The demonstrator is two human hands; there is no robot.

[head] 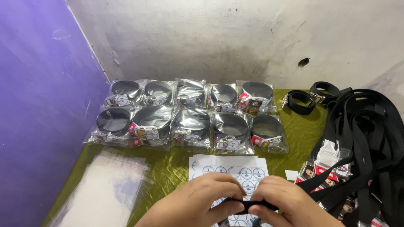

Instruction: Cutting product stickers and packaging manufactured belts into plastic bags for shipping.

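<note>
Currently black belt strap (252,204) lies left-right at worktop's near edge; left hand (198,201) and right hand (286,201) both clamped on it, equally near

- Light is soft and fairly even, coming from above and in front of the hands; nothing is blown out.
- The clear bags around the coiled belts (190,114) beyond the hands carry white streaks of glare.
- The stack of empty plastic sleeves (105,191) to the left of the left hand (198,204) looks hazy and washed.
- The loose black straps (370,147) to the right of the right hand (286,204) are dark, with little detail.
- Both hands are slightly soft at the bottom edge.
</note>
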